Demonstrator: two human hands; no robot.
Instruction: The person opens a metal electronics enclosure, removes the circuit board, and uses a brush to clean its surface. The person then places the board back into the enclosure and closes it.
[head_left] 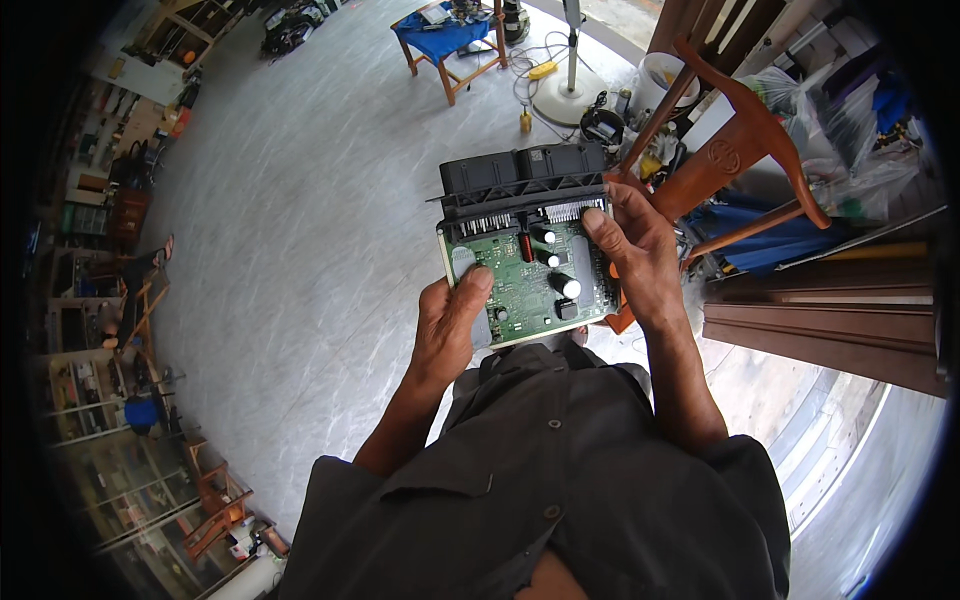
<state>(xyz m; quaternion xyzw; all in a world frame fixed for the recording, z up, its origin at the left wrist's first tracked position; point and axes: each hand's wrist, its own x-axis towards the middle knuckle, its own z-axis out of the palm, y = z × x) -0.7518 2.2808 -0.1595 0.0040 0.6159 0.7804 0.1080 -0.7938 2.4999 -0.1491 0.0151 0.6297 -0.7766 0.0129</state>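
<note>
Between my two hands I hold a green circuit board [522, 285] in front of my chest, its component side facing up. A wide black connector block [525, 172] with rows of metal pins runs along its far edge. Several round capacitors stand on the board, right of its middle. My left hand [450, 318] grips the board's left edge, thumb lying on top. At the right edge is my right hand [645, 255], its thumb pressed near the connector pins. The fingers of both hands are mostly hidden beneath the board.
A carved wooden chair [725, 155] stands close on the right, with plastic bags [850, 130] behind it. Farther ahead are a small stool with a blue cloth [440, 42], a round white stand base [572, 98] and loose cables. Cluttered shelves [95, 370] line the left.
</note>
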